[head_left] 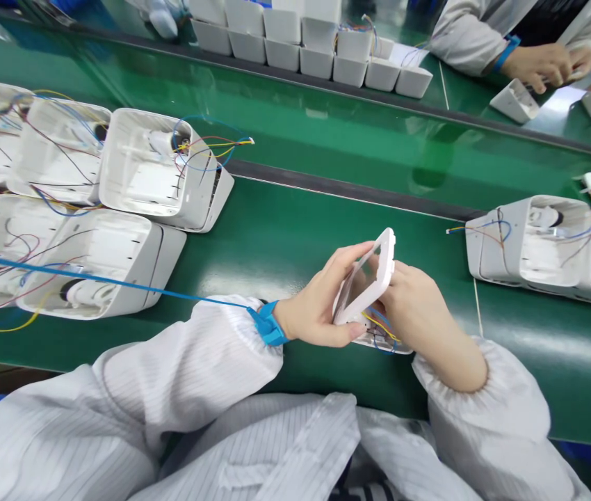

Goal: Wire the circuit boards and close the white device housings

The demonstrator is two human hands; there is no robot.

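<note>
My left hand [329, 299] grips a white plastic frame with a clear window [379, 285], thumb at its lower edge and fingers along its upper side. The frame is tilted up on edge. My right hand [415, 299] is curled close behind it; its fingertips are hidden, so what they hold cannot be made out. Below both hands lies a white plastic part [402, 348], mostly covered. Yellow, blue and dark wires [382, 325] run between it and the frame. A blue wrist strap [270, 324] with a cord sits on my left wrist.
White housings with loose wires [144, 167] stand in rows on the left of the green bench [274, 229]. More wired housings [525, 236] stand at right. Beyond a raised ledge [358, 191] are stacked white housings [279, 52] and a co-worker's hands [546, 66].
</note>
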